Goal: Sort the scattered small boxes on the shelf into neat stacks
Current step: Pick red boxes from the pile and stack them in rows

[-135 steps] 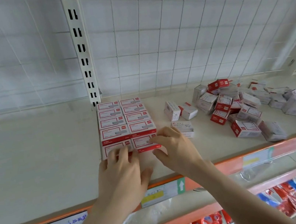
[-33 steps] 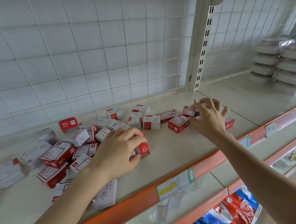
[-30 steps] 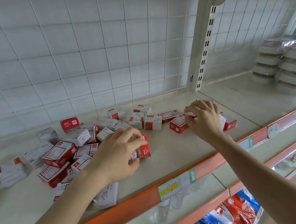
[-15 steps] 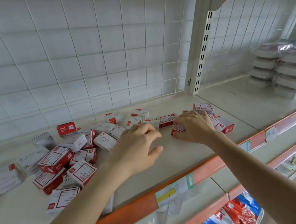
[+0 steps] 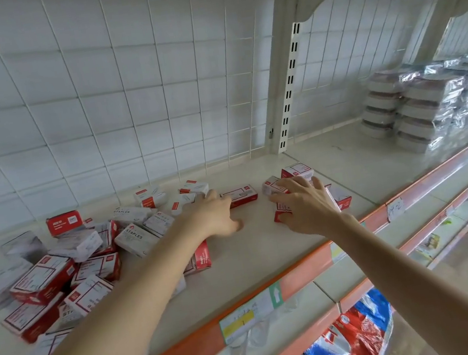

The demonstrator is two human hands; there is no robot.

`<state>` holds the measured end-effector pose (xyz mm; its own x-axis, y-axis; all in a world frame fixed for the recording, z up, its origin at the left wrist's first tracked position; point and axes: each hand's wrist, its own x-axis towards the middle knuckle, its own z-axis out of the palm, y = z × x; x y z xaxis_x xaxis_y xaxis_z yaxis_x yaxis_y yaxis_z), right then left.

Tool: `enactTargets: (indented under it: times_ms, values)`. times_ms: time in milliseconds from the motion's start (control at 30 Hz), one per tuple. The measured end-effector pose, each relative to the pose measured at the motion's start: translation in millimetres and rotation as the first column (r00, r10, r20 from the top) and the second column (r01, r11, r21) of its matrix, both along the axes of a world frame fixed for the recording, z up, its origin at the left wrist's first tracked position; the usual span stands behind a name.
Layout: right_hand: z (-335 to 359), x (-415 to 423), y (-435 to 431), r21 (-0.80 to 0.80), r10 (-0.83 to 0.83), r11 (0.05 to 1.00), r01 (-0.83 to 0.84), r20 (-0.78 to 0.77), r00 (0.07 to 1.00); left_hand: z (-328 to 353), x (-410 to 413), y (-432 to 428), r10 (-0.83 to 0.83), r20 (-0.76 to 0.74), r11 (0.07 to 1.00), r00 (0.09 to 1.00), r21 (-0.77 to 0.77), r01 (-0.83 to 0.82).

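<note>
**Left hand at the flat box, right hand over the group by the post**

Head view. The shelf runs leftward from the slotted post, and the boxes are scattered along it on that side. The big loose pile lies well left of the post. A smaller group sits just left of the post's foot. Between them, nearer the group, one flat box lies alone, label up, with its long axis along the shelf.

The coming move turns on that flat box. It lies straight ahead of the left hand, its left end at the fingertips, so it looks like the next one to be taken. The left hand is the nearer one. Its arm reaches forward over the edge of the pile, with the fingers out fairly straight, the thumb low and to the side, and nothing in its hold.

The right hand is just right of the flat box, palm down over the group. Its fingers are spread and bent over the boxes there, and one box shows a red edge under the palm. Whether the hand clasps that box or only rests on it cannot be told.

No neat stack shows here, so most of the sorting looks undone. Wrapped packs stand right of the post.
</note>
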<state>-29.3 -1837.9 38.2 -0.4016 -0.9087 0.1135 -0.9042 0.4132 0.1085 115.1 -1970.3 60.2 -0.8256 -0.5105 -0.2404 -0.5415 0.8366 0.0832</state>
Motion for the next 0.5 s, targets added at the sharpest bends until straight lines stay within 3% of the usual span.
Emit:
enactTargets:
  times_ms: [233, 500]
  values:
    - [-0.9, -5.9, -5.7, -0.041, -0.013, 0.999, 0.016, 0.056, 0.998, -3.7, -5.2, -9.4, -0.043, 0.046, 0.999, 0.998, -0.028, 0.044]
    - [-6.1, -3.1, -17.5, -0.312, -0.007, 0.948, 0.058, 0.162, 0.987, -3.0, 33.7, -1.0, -0.145, -0.014, 0.985, 0.989, -0.1, 0.143]
